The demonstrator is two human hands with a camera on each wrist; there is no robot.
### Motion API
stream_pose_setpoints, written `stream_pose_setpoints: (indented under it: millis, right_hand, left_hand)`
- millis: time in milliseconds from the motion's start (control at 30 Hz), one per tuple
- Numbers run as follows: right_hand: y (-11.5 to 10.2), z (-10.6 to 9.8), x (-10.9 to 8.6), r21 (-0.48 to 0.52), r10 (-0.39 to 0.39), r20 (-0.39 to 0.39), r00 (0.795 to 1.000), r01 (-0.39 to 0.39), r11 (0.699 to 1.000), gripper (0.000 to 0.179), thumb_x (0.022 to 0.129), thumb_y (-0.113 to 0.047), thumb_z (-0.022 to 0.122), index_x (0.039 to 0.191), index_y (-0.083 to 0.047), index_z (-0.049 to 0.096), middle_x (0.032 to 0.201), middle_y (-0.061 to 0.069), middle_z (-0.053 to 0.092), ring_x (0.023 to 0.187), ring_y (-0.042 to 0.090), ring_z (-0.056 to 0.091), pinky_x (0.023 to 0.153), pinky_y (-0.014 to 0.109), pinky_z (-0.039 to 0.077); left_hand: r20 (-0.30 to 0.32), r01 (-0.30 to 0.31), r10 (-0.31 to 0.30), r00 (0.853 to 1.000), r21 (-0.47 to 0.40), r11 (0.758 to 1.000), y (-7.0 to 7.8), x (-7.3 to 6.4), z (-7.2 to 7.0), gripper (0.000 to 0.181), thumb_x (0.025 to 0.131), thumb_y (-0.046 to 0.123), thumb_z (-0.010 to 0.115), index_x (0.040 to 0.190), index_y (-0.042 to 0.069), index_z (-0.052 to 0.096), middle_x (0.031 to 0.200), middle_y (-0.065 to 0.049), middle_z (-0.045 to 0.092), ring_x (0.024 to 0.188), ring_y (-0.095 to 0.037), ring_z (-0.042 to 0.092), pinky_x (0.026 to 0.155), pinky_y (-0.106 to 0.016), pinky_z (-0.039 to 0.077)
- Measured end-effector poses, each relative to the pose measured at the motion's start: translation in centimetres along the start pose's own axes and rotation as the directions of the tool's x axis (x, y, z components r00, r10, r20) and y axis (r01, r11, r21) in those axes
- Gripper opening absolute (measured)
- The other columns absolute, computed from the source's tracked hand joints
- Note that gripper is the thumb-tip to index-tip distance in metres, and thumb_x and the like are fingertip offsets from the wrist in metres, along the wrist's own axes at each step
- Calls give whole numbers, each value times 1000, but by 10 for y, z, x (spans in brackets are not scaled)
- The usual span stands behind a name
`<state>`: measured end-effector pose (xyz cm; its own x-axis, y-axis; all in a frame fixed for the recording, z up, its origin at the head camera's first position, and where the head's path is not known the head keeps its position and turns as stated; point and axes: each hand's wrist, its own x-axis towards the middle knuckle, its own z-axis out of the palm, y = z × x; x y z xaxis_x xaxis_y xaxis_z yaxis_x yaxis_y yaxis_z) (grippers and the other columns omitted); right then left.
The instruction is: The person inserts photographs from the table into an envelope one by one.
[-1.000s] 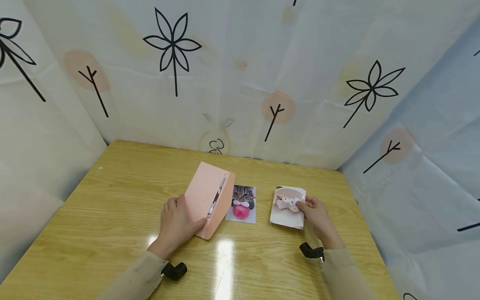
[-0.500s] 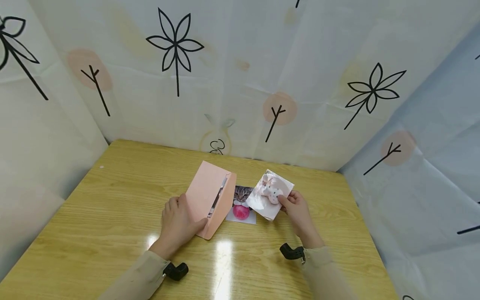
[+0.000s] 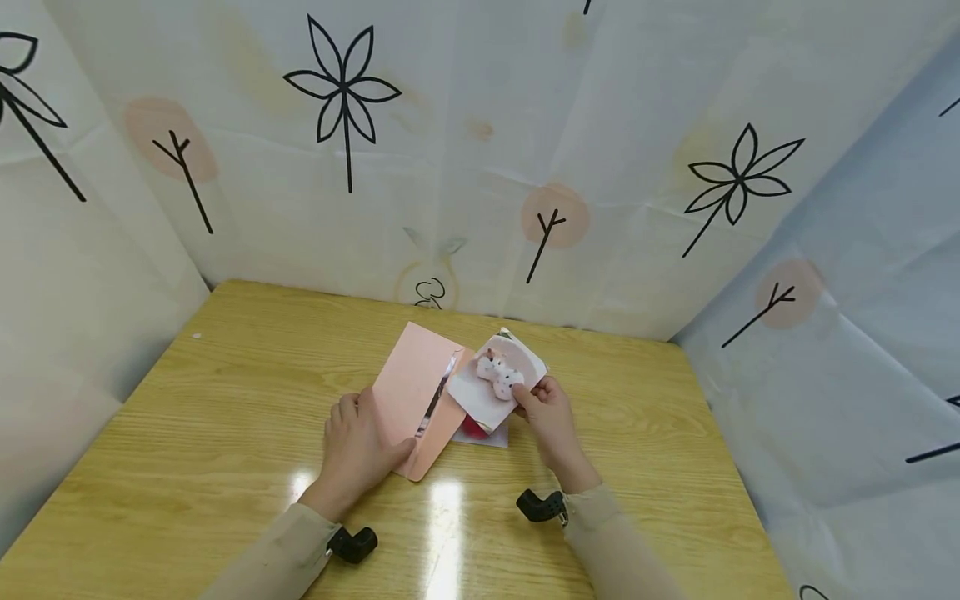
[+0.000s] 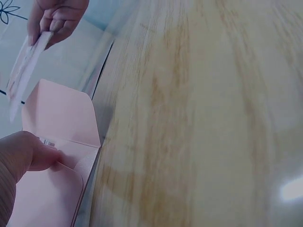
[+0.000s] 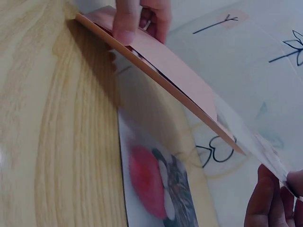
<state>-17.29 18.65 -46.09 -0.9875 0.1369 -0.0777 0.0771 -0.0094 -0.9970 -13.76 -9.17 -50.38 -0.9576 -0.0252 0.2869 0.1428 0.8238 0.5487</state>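
Observation:
My left hand (image 3: 354,454) grips a pink envelope (image 3: 405,379), raised off the table at a slant. Its flap (image 4: 61,111) stands open, and the thumb presses at the mouth, where the edge of a picture shows inside. My right hand (image 3: 555,429) pinches a small stack of photo cards (image 3: 472,392) by the right edge; the top one shows a white spotted animal figure. That stack hangs beside the flap, overlapping it in the head view. Beneath, a cat photo with a pink ball (image 5: 147,182) lies on the table, mostly covered in the head view.
A yellow wood-grain table (image 3: 247,400) spreads under both hands. Light-coloured cloth with plant drawings (image 3: 480,167) hangs behind it and at both sides. Black wrist cameras (image 3: 352,546) sit at both cuffs.
The right hand has carried the photo cards leftward from the right side of the table to the envelope's flap, turning them at an angle. The left hand and envelope have barely moved.

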Motion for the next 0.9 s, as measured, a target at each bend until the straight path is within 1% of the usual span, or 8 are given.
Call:
stream_pose_setpoints:
  millis: [200,367,433,533,633,767,900]
  right_hand:
    - [5,15,-3,-76,-67,-47,997,63,995,25,92,-10,65,107,6,52,92,16,56,83,22,63,77,40,55]
    - [7,20,-5,-105,-66,-36,997,62,993,23,91,-9,65,105,4,52,91,14,56,75,18,61,74,42,54]
    - [8,21,-5,-112,-57,-20,998,54,992,22,91,-9,66,103,4,52,88,12,57,74,18,61,74,43,54]
    - [10,23,-4,-143,-34,17,999,36,989,20,90,-9,67,97,3,53,81,9,58,74,24,62,73,45,54]
    - [10,23,-5,-168,0,72,997,13,986,19,89,-9,68,91,2,53,75,7,58,75,29,61,72,46,54]
    - [10,23,-6,-194,37,147,988,-8,981,19,88,-8,69,88,2,53,73,7,58,73,29,60,71,45,53]
    - [12,25,-7,-223,53,192,980,-9,975,20,87,-10,70,88,1,54,73,8,60,73,30,62,69,42,54]
  left_hand:
    - [17,2,-2,1000,11,1000,0,-1,2,101,58,49,85,127,-10,42,113,-29,42,101,-44,40,86,-53,33]
    - [22,5,-5,1000,12,1000,-1,-1,2,102,58,50,84,129,-9,41,114,-29,41,103,-44,39,88,-53,32]
    - [20,3,-3,1000,10,1000,-1,-1,3,101,59,50,84,128,-9,41,114,-29,41,103,-44,39,88,-53,32]
    - [16,4,-4,1000,3,1000,0,-1,3,100,59,50,84,128,-9,41,113,-29,41,102,-43,39,88,-53,32]
    - [15,8,-8,1000,-11,1000,0,0,2,100,59,49,84,129,-8,41,113,-28,41,101,-43,39,87,-53,32]
    - [6,6,-6,1000,-28,1000,1,0,2,100,59,48,84,129,-8,41,113,-28,41,102,-42,39,87,-52,32]
    - [-15,-6,6,1000,-32,999,1,0,3,99,58,46,85,128,-9,42,112,-28,41,101,-42,39,86,-52,32]
